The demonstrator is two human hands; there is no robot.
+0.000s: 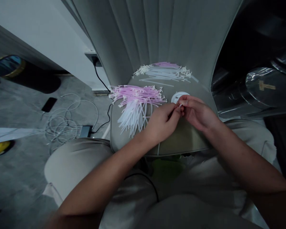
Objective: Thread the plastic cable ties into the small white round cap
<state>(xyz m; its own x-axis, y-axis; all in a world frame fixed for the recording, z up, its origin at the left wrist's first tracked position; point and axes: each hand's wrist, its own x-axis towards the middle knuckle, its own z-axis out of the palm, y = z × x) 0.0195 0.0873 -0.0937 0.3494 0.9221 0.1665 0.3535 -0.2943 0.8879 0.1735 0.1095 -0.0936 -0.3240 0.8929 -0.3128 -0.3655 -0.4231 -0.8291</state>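
Over the right half of a grey chair seat (195, 140), my left hand (162, 122) and my right hand (196, 111) meet fingertip to fingertip. Both are closed in a pinch around a small white piece (180, 105), mostly hidden by the fingers. Just behind them lies a round white disc with holes (177, 96), partly covered by my right hand. Left of my hands is a pile of pink sticks (138, 93) with white ends, above a fan of white sticks (132, 118). Further back on the seat rests another bundle of white sticks (165, 73) with a few pink ones.
The chair's backrest (154, 31) rises behind the seat. On the floor at left are coiled white cables (61, 124), a grey box (86, 131), a black phone-like object (49, 104) and a dark cylinder (35, 74). Shiny round containers (261, 84) stand at right.
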